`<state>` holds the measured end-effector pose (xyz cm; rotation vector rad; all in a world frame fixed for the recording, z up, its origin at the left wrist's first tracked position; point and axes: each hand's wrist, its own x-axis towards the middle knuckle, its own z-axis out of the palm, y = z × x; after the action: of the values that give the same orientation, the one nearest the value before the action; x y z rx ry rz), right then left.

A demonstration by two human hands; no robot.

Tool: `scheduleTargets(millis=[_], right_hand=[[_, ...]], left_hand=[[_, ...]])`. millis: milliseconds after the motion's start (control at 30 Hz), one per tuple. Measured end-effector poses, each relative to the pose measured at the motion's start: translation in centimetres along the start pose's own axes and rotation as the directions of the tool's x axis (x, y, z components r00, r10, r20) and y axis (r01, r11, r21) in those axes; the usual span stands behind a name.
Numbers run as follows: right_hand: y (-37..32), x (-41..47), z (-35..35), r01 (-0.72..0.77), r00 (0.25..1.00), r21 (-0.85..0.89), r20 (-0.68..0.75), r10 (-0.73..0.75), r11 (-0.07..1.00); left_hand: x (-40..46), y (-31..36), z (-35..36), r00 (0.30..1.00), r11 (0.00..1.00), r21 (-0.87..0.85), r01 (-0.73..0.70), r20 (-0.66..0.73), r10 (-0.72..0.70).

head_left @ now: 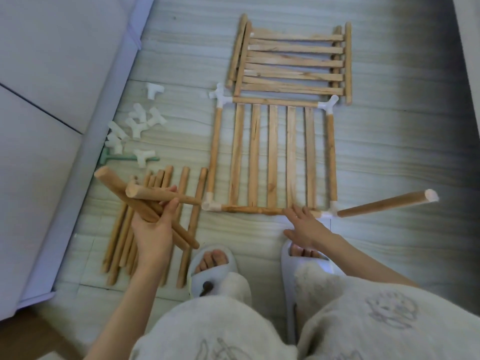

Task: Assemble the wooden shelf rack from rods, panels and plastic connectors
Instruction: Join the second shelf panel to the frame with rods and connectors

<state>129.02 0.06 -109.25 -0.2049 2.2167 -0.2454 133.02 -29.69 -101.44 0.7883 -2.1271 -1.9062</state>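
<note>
Rack frame (272, 154): flat on the pale floor (389, 152), straight ahead of the person's feet. Five slats run lengthwise inside four rods, joined at the corners by white connectors (223, 98). A short rod (387, 203) sticks out to the right from the near right corner connector, tilted up off the floor.

Second panel (293, 58): lies just beyond the frame, slats crosswise, with loose rods along its left and right edges.

Loose connectors (137, 120): a scatter of white pieces on the floor to the left, near the edge of a grey sofa (52, 74). One lies on a green tool (124, 158).

Loose rods (187, 224): a row on the floor left of the frame, roughly parallel, under the left hand.

Left hand (153, 229): palm up, fingers curled round a bundle of rods (145, 201); these cross one another and point up and to the left. How many rods it holds cannot be told.

Right hand (305, 227): palm down, fingers spread and straight, tips on the frame's near rod (254, 210) beside the right corner. It grips nothing.

Slippers (213, 266): pale, open-toed, one on each foot, just short of the frame's near edge. The right hand is above the right one.

Trousers (363, 320): fleecy, cream, with a grey printed figure on each knee.
</note>
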Motion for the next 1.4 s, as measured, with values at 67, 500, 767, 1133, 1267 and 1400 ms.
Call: scheduleTargets(millis=[67,500,767,1133,1267,1400], right_hand=[[0.0,0.1,0.1,-0.015,1.0,-0.007,0.026,0.016,1.0],[0.1,0.0,0.3,-0.059,0.996,0.064,0.078,0.054,0.996],[0.1,-0.1,0.2,-0.055,0.996,0.079,0.079,0.049,0.995],[0.1,-0.2,-0.2,-0.048,0.995,0.085,0.092,0.04,0.995],[0.0,-0.2,-0.3,-0.046,0.995,0.074,0.092,0.039,0.996],[0.0,-0.3,-0.1,-0.042,0.996,0.056,0.086,0.038,0.998]], left_hand=[[-0.2,0.6,0.2,1.0,1.0,-0.018,-0.008,0.014,0.008],[-0.7,2.2,2.0,0.982,0.972,0.202,-0.12,0.166,0.087],[-0.6,2.5,2.0,0.985,0.973,0.212,-0.093,0.165,0.058],[-0.8,0.8,1.9,0.992,0.974,0.224,-0.043,0.126,0.015],[-0.1,0.7,2.4,0.994,0.966,0.257,-0.039,0.109,0.011],[-0.7,0.6,3.1,0.994,0.965,0.25,-0.08,0.086,0.06]])
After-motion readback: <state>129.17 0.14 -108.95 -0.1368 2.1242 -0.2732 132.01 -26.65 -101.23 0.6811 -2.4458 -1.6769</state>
